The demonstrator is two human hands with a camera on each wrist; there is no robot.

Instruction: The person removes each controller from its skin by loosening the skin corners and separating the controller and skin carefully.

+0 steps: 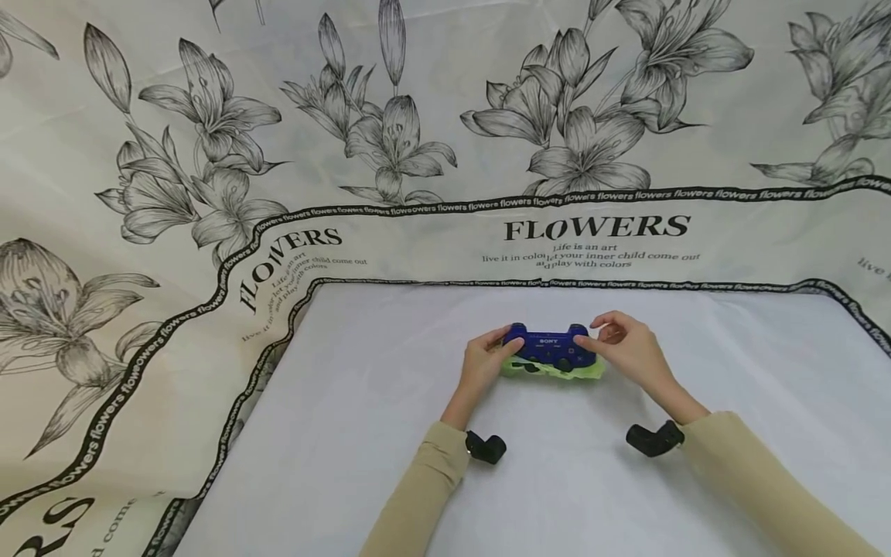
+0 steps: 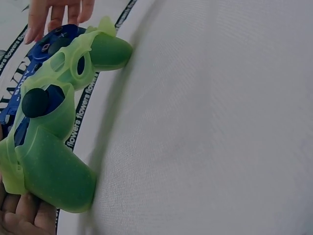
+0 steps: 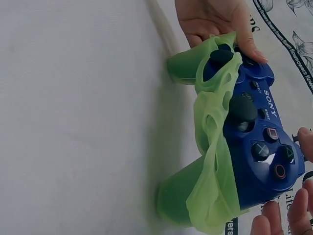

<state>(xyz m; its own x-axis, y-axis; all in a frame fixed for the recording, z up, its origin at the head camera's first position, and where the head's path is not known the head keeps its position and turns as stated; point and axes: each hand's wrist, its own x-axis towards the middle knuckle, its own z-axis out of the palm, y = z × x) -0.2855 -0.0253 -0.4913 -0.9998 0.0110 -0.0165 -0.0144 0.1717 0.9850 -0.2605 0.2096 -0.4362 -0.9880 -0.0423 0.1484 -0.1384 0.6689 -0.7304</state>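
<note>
A blue Sony game controller is partly inside a translucent green silicone cover. The cover wraps both handles, while the face with its buttons and sticks is largely bare in the right wrist view. My left hand grips the controller's left end, thumb on top and fingers beneath. At the other end is my right hand, its thumb at the controller's right shoulder and its other fingers loosely bent, apart from one another. In the left wrist view the cover sits around the handles, with a black stick poking through.
A white cloth surface lies under the hands. Behind and to the left hangs a flower-printed cloth with black lettered borders. Black wrist-worn devices stick out at both sleeves.
</note>
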